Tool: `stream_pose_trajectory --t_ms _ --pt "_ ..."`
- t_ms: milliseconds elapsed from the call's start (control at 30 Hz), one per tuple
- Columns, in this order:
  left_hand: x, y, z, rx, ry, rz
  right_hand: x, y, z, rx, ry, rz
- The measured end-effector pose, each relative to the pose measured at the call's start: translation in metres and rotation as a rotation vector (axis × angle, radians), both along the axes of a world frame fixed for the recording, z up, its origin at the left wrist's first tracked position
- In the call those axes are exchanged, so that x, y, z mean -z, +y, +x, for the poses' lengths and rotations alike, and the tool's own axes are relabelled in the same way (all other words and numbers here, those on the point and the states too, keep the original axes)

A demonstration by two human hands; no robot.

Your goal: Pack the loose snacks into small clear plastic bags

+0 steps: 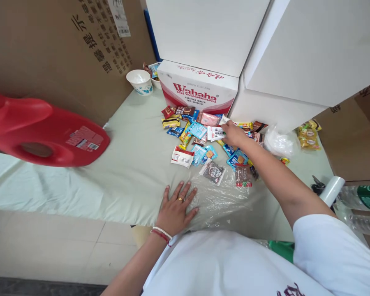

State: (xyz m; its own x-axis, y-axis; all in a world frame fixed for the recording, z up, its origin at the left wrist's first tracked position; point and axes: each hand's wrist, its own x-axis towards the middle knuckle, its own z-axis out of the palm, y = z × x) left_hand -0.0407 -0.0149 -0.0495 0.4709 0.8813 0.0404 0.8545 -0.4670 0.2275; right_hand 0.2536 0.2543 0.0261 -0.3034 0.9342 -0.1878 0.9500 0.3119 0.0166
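My left hand [176, 207] lies flat with fingers spread on the pale green tablecloth [126, 181], at the edge of a clear plastic bag [216, 205]. Over the snack pile, my right hand [232, 133] pinches a small white snack packet [216, 133] with dark lettering. Around it are many small wrapped snacks: a pink packet [209, 119], light blue packets [197, 130], a yellow-wrapped snack [171, 123] and a red-and-white packet [182, 157]. Closer to me lie a dark packet [213, 172] and a brown packet [243, 176].
A Wahaha water carton [200, 92] stands behind the snacks, against tall white boxes [203, 33]. White paper cups [140, 82] sit back left. A large red jug [58, 131] is at the left; a bundled white plastic bag [280, 142] and yellow packets [308, 135] lie right.
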Motion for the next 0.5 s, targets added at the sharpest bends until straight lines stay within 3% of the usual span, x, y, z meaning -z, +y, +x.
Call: stream_pose_trajectory --t_ms 133,333,500 --pt "-0.003 0.0 0.001 0.007 0.018 -0.006 -0.002 0.0 -0.003 -0.103 0.004 -0.021" --pt "-0.006 -0.005 0.0 0.017 0.012 -0.019 -0.004 0.001 0.003 0.091 -0.093 -0.132" --pt "-0.002 -0.019 -0.004 -0.022 -0.018 -0.015 -0.009 -0.007 0.002 0.072 -0.083 -0.047"
